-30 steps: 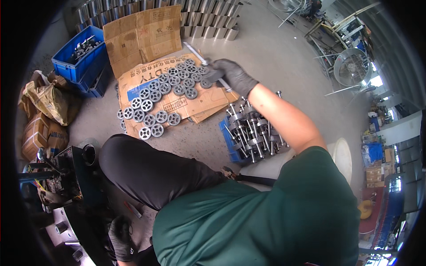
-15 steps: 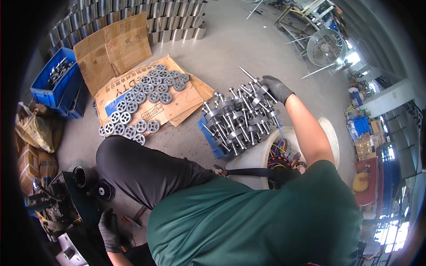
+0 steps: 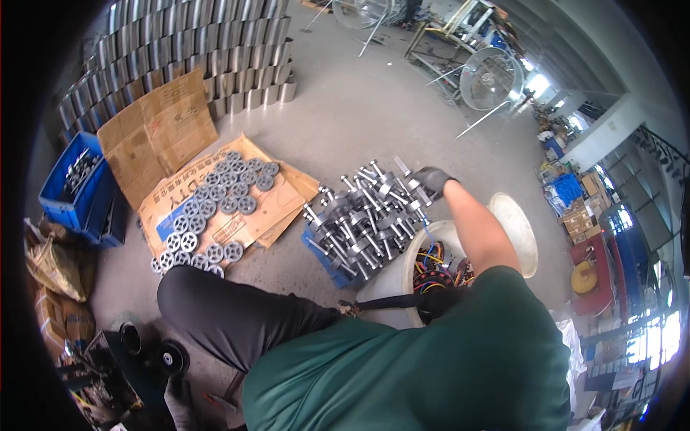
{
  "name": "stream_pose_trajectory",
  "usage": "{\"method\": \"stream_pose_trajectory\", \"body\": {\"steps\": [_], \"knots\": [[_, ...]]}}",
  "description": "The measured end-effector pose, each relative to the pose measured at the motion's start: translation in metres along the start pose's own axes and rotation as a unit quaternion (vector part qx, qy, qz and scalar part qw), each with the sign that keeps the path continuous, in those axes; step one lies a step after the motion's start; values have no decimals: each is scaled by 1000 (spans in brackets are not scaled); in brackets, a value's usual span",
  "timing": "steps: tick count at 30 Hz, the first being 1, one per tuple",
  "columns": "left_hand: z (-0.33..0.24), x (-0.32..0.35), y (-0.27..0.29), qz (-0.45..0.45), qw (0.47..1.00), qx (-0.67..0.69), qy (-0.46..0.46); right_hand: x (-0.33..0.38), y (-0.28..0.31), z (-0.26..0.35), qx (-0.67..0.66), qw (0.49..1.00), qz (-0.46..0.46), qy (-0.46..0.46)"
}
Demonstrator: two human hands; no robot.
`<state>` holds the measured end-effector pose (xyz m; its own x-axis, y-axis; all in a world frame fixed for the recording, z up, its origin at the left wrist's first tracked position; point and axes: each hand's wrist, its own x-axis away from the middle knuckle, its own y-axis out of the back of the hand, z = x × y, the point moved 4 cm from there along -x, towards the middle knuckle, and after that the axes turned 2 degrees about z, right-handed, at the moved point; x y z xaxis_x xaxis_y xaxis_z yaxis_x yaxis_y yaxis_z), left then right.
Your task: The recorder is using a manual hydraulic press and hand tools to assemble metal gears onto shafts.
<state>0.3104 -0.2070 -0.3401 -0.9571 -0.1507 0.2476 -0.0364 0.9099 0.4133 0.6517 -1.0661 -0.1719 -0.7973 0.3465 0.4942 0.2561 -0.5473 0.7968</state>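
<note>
Head view looks down on the concrete floor: flattened cardboard keeps rows of grey toothed wheels off the grit. Right of it, steel rotor shafts lie heaped in a blue crate, and the gloved right hand closes on one at the heap's far edge. Left hand's out of sight.

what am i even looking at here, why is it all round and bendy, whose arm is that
This is one view from a wide fisheye camera worn on a person's head, looking down, so straight edges curve. The green shirt and dark trousers are the wearer's own. Their gloved right hand reaches to a pile of metal shafts in a blue crate; whether its grip has closed on one is unclear. The left hand is out of view. Grey toothed wheels lie on flattened cardboard on the concrete floor, beside a white bucket holding coloured wires.
</note>
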Motion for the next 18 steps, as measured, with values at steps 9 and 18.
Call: {"method": "stream_pose_trajectory", "body": {"steps": [9,18], "knots": [[12,20,-22,-113,910,367,160,-66,-43,20,115,992,-48,14],[27,25,-15,-94,938,301,146,-108,-52,3,171,982,-67,50]]}}
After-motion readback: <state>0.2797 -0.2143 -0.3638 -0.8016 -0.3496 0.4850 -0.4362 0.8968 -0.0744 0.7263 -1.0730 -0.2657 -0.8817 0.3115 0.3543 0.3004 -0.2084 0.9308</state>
